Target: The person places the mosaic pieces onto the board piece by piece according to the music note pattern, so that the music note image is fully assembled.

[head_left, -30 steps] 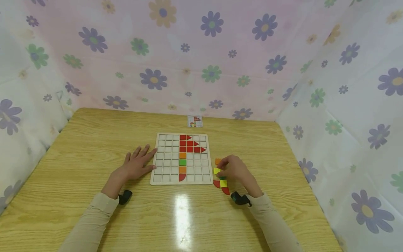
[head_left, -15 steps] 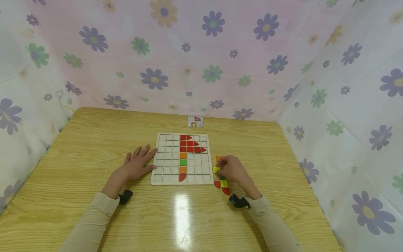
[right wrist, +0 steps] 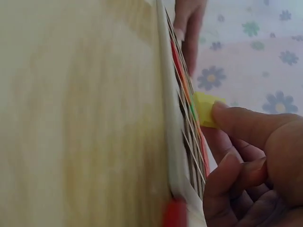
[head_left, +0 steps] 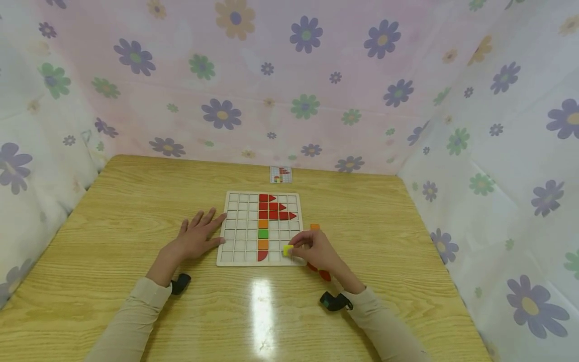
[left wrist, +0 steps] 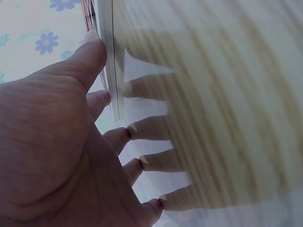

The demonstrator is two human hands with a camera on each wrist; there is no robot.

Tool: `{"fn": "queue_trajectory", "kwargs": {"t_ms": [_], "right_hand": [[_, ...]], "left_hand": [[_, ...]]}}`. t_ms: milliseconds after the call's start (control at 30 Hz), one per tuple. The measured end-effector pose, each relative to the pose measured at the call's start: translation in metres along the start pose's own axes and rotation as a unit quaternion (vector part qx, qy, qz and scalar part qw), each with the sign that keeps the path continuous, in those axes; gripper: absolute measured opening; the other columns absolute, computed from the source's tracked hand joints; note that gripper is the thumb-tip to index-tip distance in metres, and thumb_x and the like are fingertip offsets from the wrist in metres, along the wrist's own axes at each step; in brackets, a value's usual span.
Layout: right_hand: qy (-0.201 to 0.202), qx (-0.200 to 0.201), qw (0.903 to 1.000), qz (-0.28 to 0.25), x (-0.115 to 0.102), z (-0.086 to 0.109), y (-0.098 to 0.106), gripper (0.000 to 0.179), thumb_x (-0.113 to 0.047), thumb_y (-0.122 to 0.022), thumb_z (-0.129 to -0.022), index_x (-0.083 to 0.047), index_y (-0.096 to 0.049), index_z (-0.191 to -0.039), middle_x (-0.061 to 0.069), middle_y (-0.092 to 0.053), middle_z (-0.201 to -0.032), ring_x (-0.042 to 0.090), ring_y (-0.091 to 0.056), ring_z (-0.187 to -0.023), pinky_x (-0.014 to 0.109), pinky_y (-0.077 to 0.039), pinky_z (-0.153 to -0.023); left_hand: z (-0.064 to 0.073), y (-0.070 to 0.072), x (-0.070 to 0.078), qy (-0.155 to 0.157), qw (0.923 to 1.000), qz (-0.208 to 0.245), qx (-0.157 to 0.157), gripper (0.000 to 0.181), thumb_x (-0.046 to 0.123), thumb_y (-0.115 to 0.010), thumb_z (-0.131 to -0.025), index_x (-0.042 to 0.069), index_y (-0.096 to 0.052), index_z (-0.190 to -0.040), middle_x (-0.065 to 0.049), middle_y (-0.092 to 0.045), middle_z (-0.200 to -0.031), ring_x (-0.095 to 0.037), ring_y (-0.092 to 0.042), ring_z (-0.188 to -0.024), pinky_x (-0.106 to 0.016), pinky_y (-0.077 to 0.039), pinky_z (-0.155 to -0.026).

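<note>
A yellow square tile (head_left: pixel 288 250) is pinched between thumb and fingers of my right hand (head_left: pixel 318 250), over the lower right cells of the wooden grid board (head_left: pixel 235 263). The right wrist view shows the yellow tile (right wrist: pixel 206 109) at the thumb tip. My left hand (head_left: pixel 194 241) lies spread on the table, its thumb and a fingertip at the board's left edge. In the left wrist view that hand (left wrist: pixel 61 142) has its fingers extended. On the board, red tiles (head_left: pixel 273 215) form stepped rows, above a column of orange, green (head_left: pixel 263 234) and orange squares and a red quarter-round (head_left: pixel 262 256).
Right of the board lie an orange tile (head_left: pixel 315 227) and red quarter-rounds (head_left: pixel 324 275), with the right hand covering part of that group. A small pattern card (head_left: pixel 281 174) lies behind the board. Floral cloth (head_left: pixel 305 105) hangs around the wooden table.
My right hand has picked up the yellow tile from the loose pieces and moved left with it, over the board. The left hand has stayed in place.
</note>
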State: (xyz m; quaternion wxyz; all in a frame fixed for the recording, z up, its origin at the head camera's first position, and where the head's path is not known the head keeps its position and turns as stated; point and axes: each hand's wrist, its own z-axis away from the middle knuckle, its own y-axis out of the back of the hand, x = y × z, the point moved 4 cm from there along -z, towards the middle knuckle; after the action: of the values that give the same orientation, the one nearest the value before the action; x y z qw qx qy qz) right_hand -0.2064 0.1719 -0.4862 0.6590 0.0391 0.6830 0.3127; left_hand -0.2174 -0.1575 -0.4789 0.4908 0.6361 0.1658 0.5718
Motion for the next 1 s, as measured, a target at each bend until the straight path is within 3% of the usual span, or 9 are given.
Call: {"fn": "queue_trajectory", "kwargs": {"t_ms": [167, 300, 467, 567, 1000], "right_hand": [[0.000, -0.037, 0.9981, -0.050, -0.006, 0.001, -0.028, 0.012, -0.010, -0.076, -0.092, -0.001, -0.076, -0.100, 0.010, -0.075, -0.090, 0.009, -0.065, -0.071, 0.019, -0.052, -0.064], [0.019, -0.047, 0.9967, -0.064, -0.014, 0.000, -0.042, 0.011, -0.007, -0.077, -0.091, 0.001, -0.076, -0.099, 0.013, -0.075, -0.090, 0.006, -0.064, -0.070, 0.018, -0.052, -0.064], [0.036, -0.040, 0.9975, -0.045, -0.024, -0.004, -0.053, 0.007, -0.010, -0.078, -0.091, -0.004, -0.077, -0.094, 0.009, -0.073, -0.084, 0.004, -0.045, -0.056, 0.018, -0.037, -0.054], [0.042, -0.035, 0.9981, -0.027, -0.028, -0.006, -0.060, 0.004, -0.012, -0.078, -0.091, -0.008, -0.077, -0.093, 0.005, -0.073, -0.083, 0.004, -0.040, -0.052, 0.018, -0.034, -0.051], [0.068, 0.006, 0.9969, 0.040, -0.041, -0.015, -0.073, 0.008, -0.016, -0.080, -0.090, -0.009, -0.078, -0.090, -0.005, -0.071, -0.080, 0.007, -0.053, -0.064, 0.020, -0.044, -0.059]], "left_hand": [[0.000, 0.001, 0.002, -0.003, 1.0000, -0.003, 0.002, 0.067, 0.033, -0.057, -0.105, 0.007, -0.031, -0.161, -0.030, -0.013, -0.166, -0.058, -0.004, -0.150, -0.079, -0.001, -0.111], [0.002, 0.002, 0.004, -0.001, 1.0000, -0.002, 0.001, 0.067, 0.033, -0.058, -0.105, 0.007, -0.031, -0.160, -0.030, -0.013, -0.166, -0.058, -0.005, -0.150, -0.080, -0.002, -0.111], [0.002, 0.002, 0.006, 0.000, 1.0000, -0.008, -0.001, 0.067, 0.032, -0.058, -0.105, 0.007, -0.031, -0.160, -0.030, -0.014, -0.166, -0.058, -0.007, -0.150, -0.080, -0.003, -0.111], [0.002, 0.001, 0.004, 0.003, 1.0000, -0.008, -0.002, 0.066, 0.032, -0.057, -0.105, 0.008, -0.030, -0.161, -0.029, -0.013, -0.166, -0.058, -0.005, -0.150, -0.079, -0.002, -0.112], [0.001, 0.002, 0.006, 0.005, 0.9999, -0.012, 0.002, 0.067, 0.034, -0.058, -0.105, 0.008, -0.031, -0.160, -0.029, -0.015, -0.166, -0.058, -0.007, -0.150, -0.079, -0.004, -0.112]]}}
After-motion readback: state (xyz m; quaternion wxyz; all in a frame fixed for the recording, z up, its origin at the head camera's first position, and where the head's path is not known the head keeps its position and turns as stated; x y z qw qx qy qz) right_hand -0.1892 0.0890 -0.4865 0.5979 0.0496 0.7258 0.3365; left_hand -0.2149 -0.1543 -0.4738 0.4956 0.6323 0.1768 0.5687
